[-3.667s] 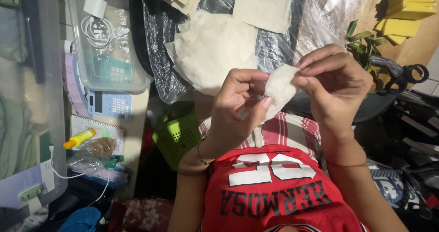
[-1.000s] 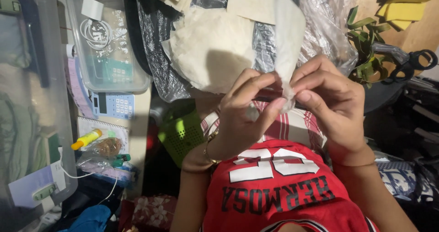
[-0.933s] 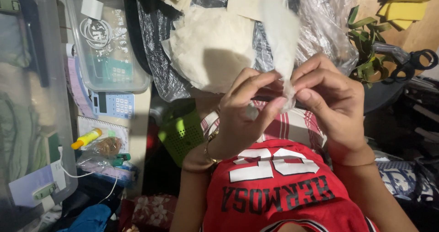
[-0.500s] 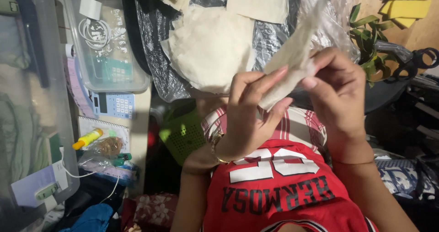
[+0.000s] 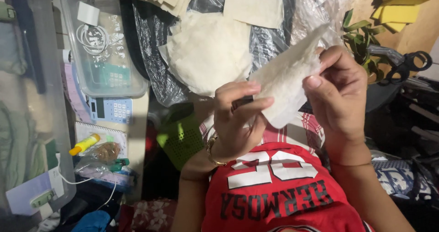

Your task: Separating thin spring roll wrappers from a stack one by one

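Hands (image 5: 238,117) and (image 5: 340,92) together pinch our white sheet (image 5: 286,83); beside us, a clear plastic bin (image 5: 137,83) holds coiled cable (image 5: 93,35).

- A cluttered home corner used for small handwork, not a shop or a lab.
- Clear plastic storage bins (image 5: 103,40) hold a coiled white cable and household odds and ends.
- A light-blue calculator (image 5: 112,109), a spiral notebook (image 5: 98,133) and a yellow glue tube (image 5: 84,144) lie about.
- Stacks of thin white sheets (image 5: 208,53) rest on crinkled plastic wrap (image 5: 151,44).
- Black scissors (image 5: 404,65) lie near a potted plant (image 5: 361,35).
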